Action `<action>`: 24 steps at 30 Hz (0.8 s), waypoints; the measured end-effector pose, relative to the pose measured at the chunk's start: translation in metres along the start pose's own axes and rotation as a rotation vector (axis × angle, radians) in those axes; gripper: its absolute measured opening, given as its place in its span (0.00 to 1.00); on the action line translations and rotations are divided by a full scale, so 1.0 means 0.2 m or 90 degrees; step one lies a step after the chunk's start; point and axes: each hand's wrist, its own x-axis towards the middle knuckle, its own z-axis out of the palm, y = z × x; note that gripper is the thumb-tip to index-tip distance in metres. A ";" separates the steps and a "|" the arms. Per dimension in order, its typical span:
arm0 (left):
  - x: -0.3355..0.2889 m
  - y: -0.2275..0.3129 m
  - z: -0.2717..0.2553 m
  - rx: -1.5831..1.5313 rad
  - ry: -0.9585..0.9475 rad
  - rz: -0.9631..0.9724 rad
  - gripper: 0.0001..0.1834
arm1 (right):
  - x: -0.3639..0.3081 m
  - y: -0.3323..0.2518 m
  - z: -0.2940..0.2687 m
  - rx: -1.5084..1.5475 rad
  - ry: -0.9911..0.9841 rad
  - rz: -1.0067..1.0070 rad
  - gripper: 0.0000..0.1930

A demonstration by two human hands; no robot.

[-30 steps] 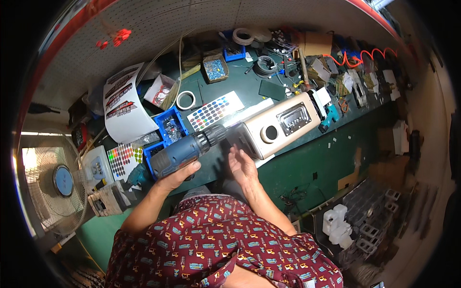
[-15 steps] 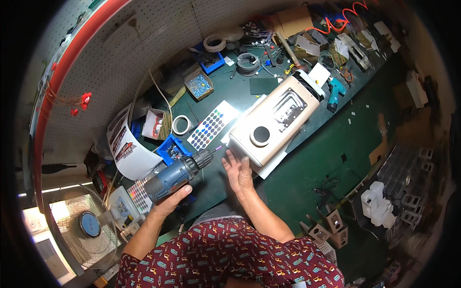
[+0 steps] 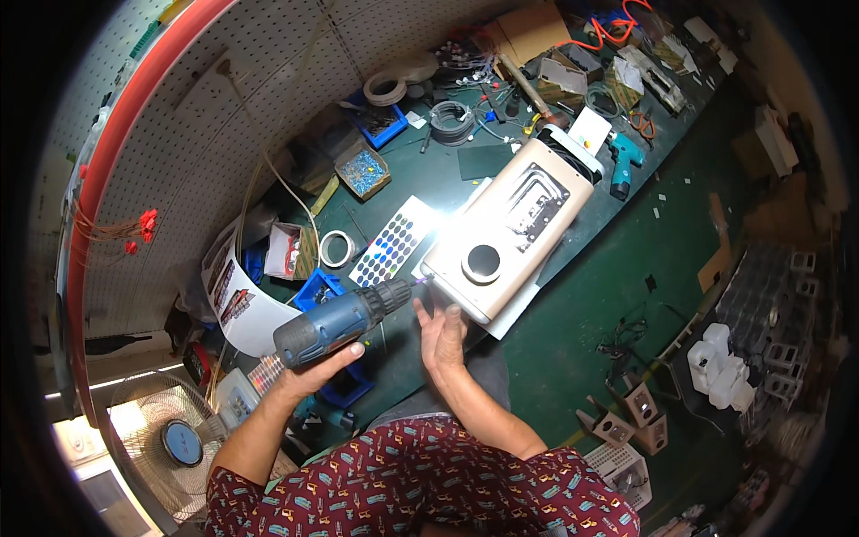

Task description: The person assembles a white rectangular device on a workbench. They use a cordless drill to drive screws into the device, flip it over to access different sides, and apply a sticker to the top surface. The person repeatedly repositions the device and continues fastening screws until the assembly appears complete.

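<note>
My left hand (image 3: 315, 373) is wrapped round a blue and black cordless drill (image 3: 333, 324), which points up to the right. Its purple-tipped bit reaches the near left end of a beige metal housing (image 3: 501, 246); whether it touches a screw there is too small to tell. The housing lies slantwise on the bench, with a round black disc and a dark recessed panel on its upper face. My right hand (image 3: 444, 340) is just below that end, palm up, fingers apart and holding nothing visible. Whether its fingertips touch the housing I cannot tell.
Left of the housing lie a sticker sheet (image 3: 391, 242), a tape roll (image 3: 337, 249) and a blue parts bin (image 3: 318, 290). Farther back are a box of screws (image 3: 362, 172), coiled grey cable (image 3: 452, 123) and a hammer (image 3: 534, 92). A teal drill (image 3: 625, 164) lies near the right edge.
The drill has moved right and its bit has come up to the housing's end. My right hand has stayed beside that end, its fingers slightly closer together. The whole view has shifted slightly.
</note>
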 end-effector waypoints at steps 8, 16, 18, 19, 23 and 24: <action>0.05 0.04 -0.02 0.030 -0.041 0.026 0.21 | 0.01 0.06 -0.07 -0.001 0.015 -0.010 0.43; 0.10 0.07 -0.06 0.093 -0.074 0.016 0.21 | 0.00 0.05 -0.07 -0.008 0.016 -0.001 0.44; 0.10 0.09 -0.07 0.099 -0.079 0.017 0.21 | 0.00 0.05 -0.07 -0.011 0.016 -0.002 0.45; 0.11 0.10 -0.07 0.097 -0.080 0.023 0.21 | 0.00 0.05 -0.08 -0.011 0.016 -0.001 0.45; 0.12 0.15 -0.09 0.182 -0.101 0.012 0.20 | 0.00 0.04 -0.07 -0.013 0.011 0.003 0.45; 0.13 0.16 -0.09 0.186 -0.115 0.011 0.20 | 0.00 0.04 -0.08 -0.012 0.008 0.004 0.45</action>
